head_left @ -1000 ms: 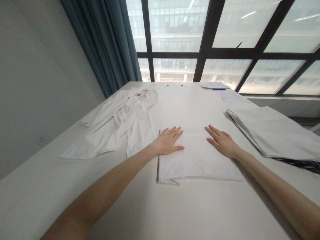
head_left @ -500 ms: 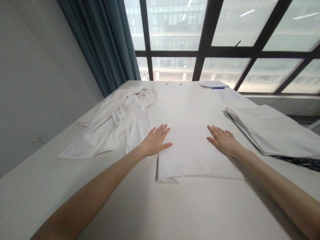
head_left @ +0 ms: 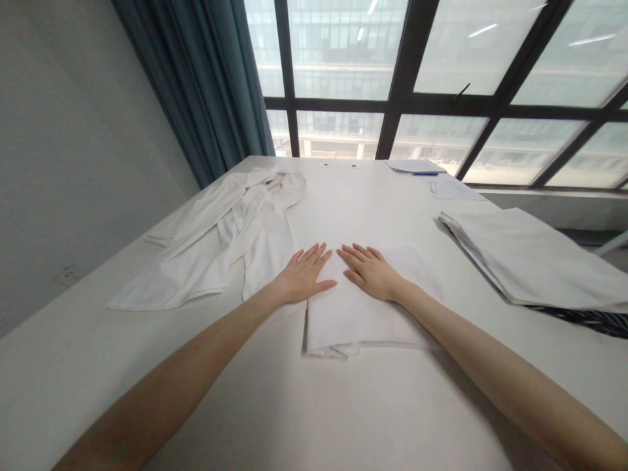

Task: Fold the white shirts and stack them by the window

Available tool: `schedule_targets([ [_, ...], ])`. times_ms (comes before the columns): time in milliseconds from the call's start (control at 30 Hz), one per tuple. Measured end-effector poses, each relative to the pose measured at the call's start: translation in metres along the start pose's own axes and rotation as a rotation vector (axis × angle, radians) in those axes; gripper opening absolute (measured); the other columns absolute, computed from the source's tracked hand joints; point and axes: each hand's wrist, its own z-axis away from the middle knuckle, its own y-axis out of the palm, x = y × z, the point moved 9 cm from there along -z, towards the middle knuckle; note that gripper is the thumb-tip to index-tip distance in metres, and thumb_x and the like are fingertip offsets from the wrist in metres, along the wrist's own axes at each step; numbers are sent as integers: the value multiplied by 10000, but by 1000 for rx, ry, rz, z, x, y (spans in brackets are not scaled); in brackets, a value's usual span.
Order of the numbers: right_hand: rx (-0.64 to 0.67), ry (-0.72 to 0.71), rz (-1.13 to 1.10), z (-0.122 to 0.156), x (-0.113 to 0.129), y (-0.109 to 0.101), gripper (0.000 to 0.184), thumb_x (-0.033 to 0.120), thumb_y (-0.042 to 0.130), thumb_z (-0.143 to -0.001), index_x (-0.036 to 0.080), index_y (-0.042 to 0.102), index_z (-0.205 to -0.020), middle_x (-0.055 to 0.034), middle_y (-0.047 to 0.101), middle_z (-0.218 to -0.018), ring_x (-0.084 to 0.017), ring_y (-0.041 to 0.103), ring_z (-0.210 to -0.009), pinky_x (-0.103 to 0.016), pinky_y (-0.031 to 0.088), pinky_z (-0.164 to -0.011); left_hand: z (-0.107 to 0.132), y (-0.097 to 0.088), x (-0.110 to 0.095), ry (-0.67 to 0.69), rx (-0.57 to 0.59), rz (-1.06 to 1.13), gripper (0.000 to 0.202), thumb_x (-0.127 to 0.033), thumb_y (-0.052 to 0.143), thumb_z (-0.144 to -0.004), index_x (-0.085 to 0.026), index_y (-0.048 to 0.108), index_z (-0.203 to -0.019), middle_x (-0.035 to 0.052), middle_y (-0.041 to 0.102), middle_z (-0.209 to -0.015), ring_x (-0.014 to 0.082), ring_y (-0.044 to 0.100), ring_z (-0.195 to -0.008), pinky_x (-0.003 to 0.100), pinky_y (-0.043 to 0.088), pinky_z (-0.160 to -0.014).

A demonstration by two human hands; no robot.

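Observation:
A folded white cloth garment [head_left: 353, 320] lies flat on the white table [head_left: 343, 405] in front of me. My left hand [head_left: 307, 273] rests palm down at its far left edge, fingers spread. Just to the right of it, my right hand [head_left: 367, 269] lies flat on the upper part of the cloth, with its fingers stretched out. Neither hand grips anything. At the near left corner of the cloth a small fold sticks out. What kind of garment it is, the folds do not show.
To the left a white shirt-like garment [head_left: 230, 235] is spread loosely. Folded white cloth [head_left: 534, 258] lies at the right over something black [head_left: 579, 318]. Papers [head_left: 412, 166] and a blue pen [head_left: 425, 174] are near the window; a blue curtain [head_left: 210, 85] hangs at the back left.
My right hand has slid left across the folded cloth, from its right side to close beside my left hand. The left hand has stayed in place.

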Motion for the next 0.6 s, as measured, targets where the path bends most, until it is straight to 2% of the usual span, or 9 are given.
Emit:
schedule_targets([
  [100, 23, 3, -35, 2, -5, 6, 592, 496, 243, -1007, 277, 236, -1557, -43, 289, -1597, -269, 232, -1469, -541, 231, -1159, 1, 0, 1, 10, 1, 5, 796, -669, 238, -956, -145, 181, -1552, 154, 138, -1622, 273, 102, -1505, 480, 146, -1181],
  [233, 32, 20, -28, 10, -24, 8, 622, 568, 232, -991, 305, 237, -1554, -27, 273, -1600, -278, 219, -1472, -559, 223, -1158, 6, 1, 6, 20, 4, 1, 791, -668, 237, -957, -164, 156, -1560, 140, 130, -1626, 286, 116, -1501, 466, 146, -1182],
  [400, 35, 147, 28, 30, -69, 8, 664, 596, 183, -986, 262, 247, -1556, -45, 276, -1596, -260, 231, -1468, -513, 207, -1173, 11, 3, 12, 13, 24, 3, 814, -681, 229, -952, -157, 123, -1566, 143, 107, -1627, 305, 141, -1495, 462, 153, -1178],
  [600, -22, 278, 68, 64, -114, 3, 637, 584, 206, -982, 288, 286, -1540, -34, 312, -1585, -245, 249, -1465, -519, 232, -1164, 11, 2, 11, 2, 35, -2, 814, -674, 212, -958, -133, 136, -1562, 145, 92, -1627, 299, 139, -1496, 451, 146, -1186],
])
